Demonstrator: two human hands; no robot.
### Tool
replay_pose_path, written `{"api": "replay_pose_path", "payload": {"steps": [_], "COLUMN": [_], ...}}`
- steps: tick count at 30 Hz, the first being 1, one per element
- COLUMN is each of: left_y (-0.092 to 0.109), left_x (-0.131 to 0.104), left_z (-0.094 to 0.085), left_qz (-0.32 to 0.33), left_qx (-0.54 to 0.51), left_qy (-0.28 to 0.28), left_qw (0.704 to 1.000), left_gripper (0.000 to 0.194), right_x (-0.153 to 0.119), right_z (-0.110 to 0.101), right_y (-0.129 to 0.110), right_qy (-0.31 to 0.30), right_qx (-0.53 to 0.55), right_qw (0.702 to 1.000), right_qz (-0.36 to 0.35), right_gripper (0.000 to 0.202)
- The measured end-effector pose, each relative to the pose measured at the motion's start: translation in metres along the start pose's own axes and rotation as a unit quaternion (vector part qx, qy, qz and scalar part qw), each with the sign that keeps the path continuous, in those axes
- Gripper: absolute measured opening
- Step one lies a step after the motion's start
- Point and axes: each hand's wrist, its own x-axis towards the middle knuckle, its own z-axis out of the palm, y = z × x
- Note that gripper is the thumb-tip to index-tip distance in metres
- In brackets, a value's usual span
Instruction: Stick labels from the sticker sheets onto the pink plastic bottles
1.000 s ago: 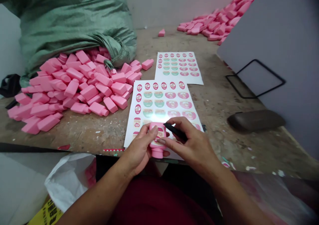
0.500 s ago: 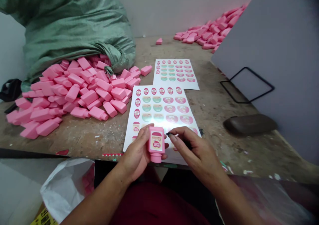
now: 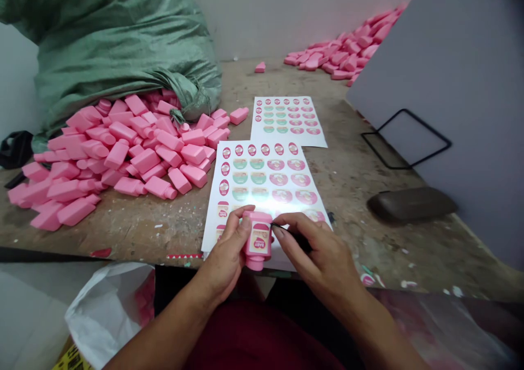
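My left hand (image 3: 229, 252) is closed around a small pink bottle (image 3: 249, 245), tilted with its neck toward me. A label (image 3: 260, 237) reading "BABY" lies on the bottle's front face, upside down from where I look. Between thumb and fingers, my right hand (image 3: 317, 250) pinches a thin black pointed tool (image 3: 301, 240); most of it is hidden in the palm. Its tip is at the label's upper right edge. Under both hands lies a white sticker sheet (image 3: 213, 195) with rows of pink and green oval stickers.
Pink bottles (image 3: 118, 154) spill from a green sack (image 3: 123, 42) on the left. A second sticker sheet (image 3: 286, 141) lies behind the first. To the right are a brown case (image 3: 411, 205) and a black wire frame (image 3: 405, 139). More bottles (image 3: 339, 56) are piled far right; a white bag (image 3: 102, 304) hangs below the table edge.
My right hand has moved slightly left, bringing the black tool's tip up to the bottle's label. The bottle has turned a little in my left hand.
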Motion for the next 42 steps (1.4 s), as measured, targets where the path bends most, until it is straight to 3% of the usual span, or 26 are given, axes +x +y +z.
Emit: {"api": "replay_pose_path", "payload": {"steps": [3,11,19,21,24,27,29,42], "left_y": [-0.003,-0.010,-0.014,-0.015,-0.015,-0.014,-0.013,-0.005], "left_x": [0.000,0.001,0.003,0.003,0.002,0.001,0.001,0.001], "left_z": [-0.002,-0.008,-0.010,-0.010,-0.007,-0.001,0.003,0.007], "left_qz": [0.010,0.059,0.080,0.081,0.071,0.057,0.049,-0.019], "left_qx": [0.026,0.081,0.099,0.099,0.083,0.019,-0.031,-0.112], "left_qy": [0.005,0.025,0.009,0.006,-0.008,-0.015,-0.015,-0.038], "left_qw": [1.000,0.995,0.992,0.992,0.994,0.998,0.998,0.993], "left_gripper": [0.044,0.054,0.054,0.055,0.051,0.042,0.040,0.053], "right_x": [-0.002,-0.001,0.004,0.003,0.000,-0.004,-0.006,-0.005], "right_z": [0.001,0.005,0.011,0.014,0.017,0.018,0.018,0.016], "right_y": [0.002,0.007,0.001,0.000,-0.004,-0.008,-0.008,-0.012], "right_qy": [-0.008,-0.033,-0.029,-0.014,0.032,0.070,0.080,0.080], "right_qx": [0.031,0.109,0.302,0.312,0.267,0.205,0.195,0.355], "right_qw": [0.999,0.985,0.934,0.932,0.955,0.974,0.976,0.923], "right_qz": [0.011,0.133,0.190,0.185,0.124,0.063,0.057,0.125], "right_gripper": [0.021,0.027,0.022,0.023,0.020,0.015,0.013,0.017]}}
